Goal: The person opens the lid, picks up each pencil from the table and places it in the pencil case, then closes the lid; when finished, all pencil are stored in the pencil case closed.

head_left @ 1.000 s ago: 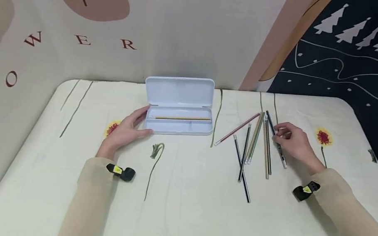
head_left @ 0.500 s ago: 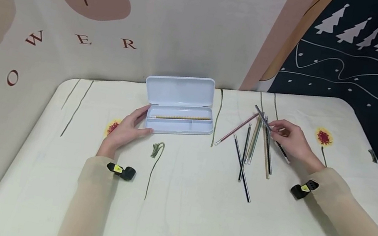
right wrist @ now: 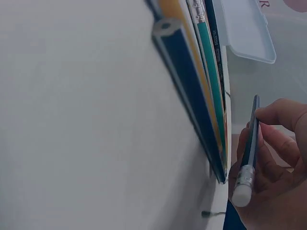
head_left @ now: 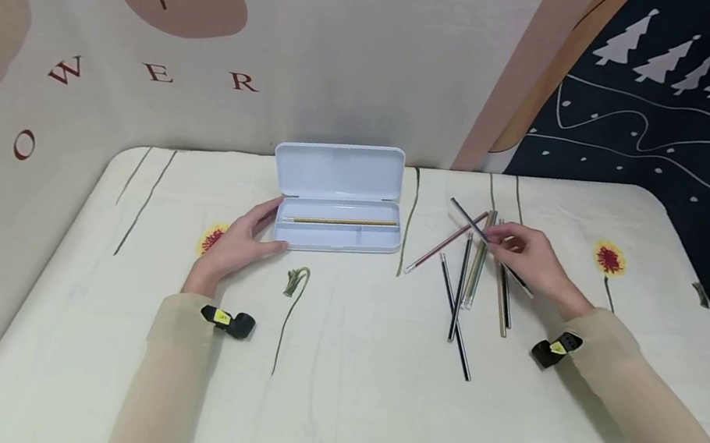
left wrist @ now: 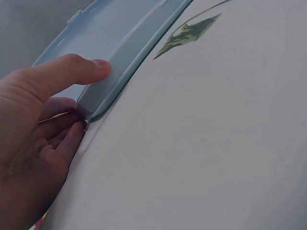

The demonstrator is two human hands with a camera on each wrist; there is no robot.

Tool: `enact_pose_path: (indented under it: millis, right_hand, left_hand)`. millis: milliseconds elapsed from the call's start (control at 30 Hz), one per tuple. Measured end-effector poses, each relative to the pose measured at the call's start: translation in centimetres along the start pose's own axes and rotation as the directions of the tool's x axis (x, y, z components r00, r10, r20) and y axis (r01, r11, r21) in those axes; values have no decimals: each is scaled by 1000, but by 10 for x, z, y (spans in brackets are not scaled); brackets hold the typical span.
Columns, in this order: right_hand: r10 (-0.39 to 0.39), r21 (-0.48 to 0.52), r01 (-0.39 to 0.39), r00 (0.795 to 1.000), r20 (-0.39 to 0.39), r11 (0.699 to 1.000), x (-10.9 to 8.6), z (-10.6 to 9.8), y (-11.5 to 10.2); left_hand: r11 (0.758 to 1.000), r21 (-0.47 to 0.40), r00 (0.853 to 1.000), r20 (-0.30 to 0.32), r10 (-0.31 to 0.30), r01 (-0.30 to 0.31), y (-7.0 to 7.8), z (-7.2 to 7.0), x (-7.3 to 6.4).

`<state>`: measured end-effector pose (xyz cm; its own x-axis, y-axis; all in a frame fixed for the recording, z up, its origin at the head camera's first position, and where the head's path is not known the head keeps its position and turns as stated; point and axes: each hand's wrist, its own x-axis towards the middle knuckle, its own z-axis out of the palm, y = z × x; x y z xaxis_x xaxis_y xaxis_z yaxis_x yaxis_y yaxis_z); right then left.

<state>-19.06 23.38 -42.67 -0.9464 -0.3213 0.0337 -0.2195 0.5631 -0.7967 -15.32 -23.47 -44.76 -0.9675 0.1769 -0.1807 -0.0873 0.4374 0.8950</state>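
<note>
At the left corner of an open pale-blue pencil case (head_left: 338, 171), my left hand (head_left: 238, 244) grips the wall. The left wrist view shows the thumb (left wrist: 98, 71) over the case's inner side and the other fingers outside the corner. One yellowish pencil (head_left: 344, 222) lies lengthwise in the case. My right hand (head_left: 529, 264) pinches a dark pencil (head_left: 466, 216) between thumb and fingers above the loose pencils. In the right wrist view, the white eraser (right wrist: 242, 194) on the held pencil points toward the camera.
Several loose pencils, among them a reddish one (head_left: 439, 246), a green one (head_left: 478, 267) and a dark one (head_left: 463, 344), lie scattered right of the case. A flower-patterned white cloth (head_left: 329, 407) covers the table. Printed fabric (head_left: 360, 32) hangs behind it.
My right hand has lifted the dark pencil from the right side of the pile and carried it leftward, turning it more crosswise. My left hand stays at the case.
</note>
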Motion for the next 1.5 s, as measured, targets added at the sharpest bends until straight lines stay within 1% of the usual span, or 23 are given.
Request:
enact_pose_path:
  millis: [133,433,700,900,1033,1267,1333,1433,1500]
  right_hand:
    - [-31,8,31,1000,3,999,5,6,-4]
    - [-70,85,67,997,28,994,14,17,-19]
    - [-124,92,117,990,72,989,28,31,-33]
    - [-136,120,122,984,119,985,38,45,-49]
    - [-146,122,131,981,124,984,43,52,-57]
    - [-139,186,115,983,123,976,54,65,-65]
    - [-135,184,110,982,131,977,57,71,-67]
    - [-149,181,122,978,143,976,63,79,-69]
    - [-173,184,145,974,149,972,68,84,-70]
  left_hand:
    - [1000,-2,1000,-1,-1,1,0,0,0]
    - [1000,2,1000,0,-7,7,1,0,-1]
    - [1000,5,1000,0,-2,2,1,-1,-1]
    - [1000,-12,1000,1,7,-7,-1,0,-1]
    - [1000,-16,1000,1,6,-6,0,0,-1]
    - [1000,-13,1000,2,11,-11,1,0,-1]
    - [1000,-14,1000,1,9,-9,1,0,0]
    - [1000,-12,1000,0,5,-5,0,0,0]
    - [1000,-10,1000,0,4,-4,-1,0,0]
